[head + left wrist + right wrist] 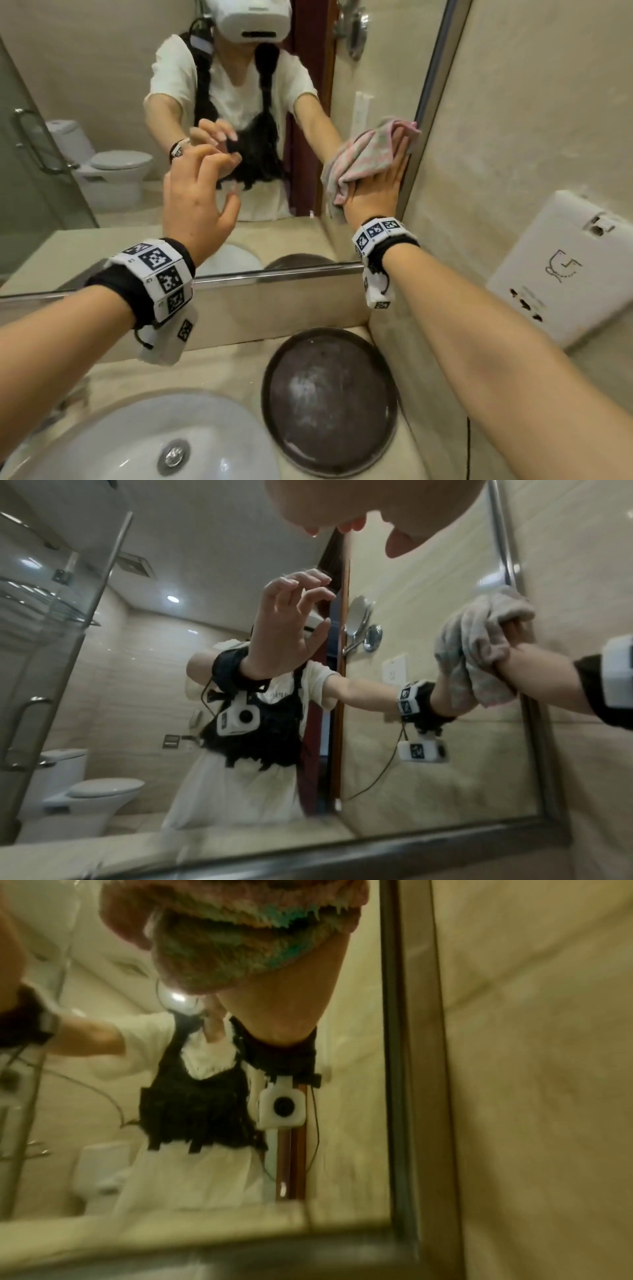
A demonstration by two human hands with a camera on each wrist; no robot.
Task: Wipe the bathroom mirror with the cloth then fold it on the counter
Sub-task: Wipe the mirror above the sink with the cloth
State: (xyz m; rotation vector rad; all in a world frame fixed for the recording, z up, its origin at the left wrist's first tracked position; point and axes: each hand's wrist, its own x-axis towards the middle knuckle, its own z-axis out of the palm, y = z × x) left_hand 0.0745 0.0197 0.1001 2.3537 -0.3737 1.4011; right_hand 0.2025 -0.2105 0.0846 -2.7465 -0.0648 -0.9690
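Observation:
A pink and grey cloth (363, 154) is bunched against the mirror (102, 85) close to its right frame. My right hand (380, 185) holds it to the glass, the cloth wrapped over the thumb side and the fingertips. In the left wrist view the cloth (479, 642) is gathered round that hand (534, 666). From the right wrist only the cloth (222, 947) and its reflection show. My left hand (195, 195) hovers just in front of the glass at centre, fingers loosely curled, holding nothing. The counter (219, 373) lies below.
A white sink (102, 445) is set in the counter at the lower left. Beside it stands a dark round tray (329, 404). A white socket panel (561, 267) is on the right wall. The metal mirror frame (431, 85) runs up beside the cloth.

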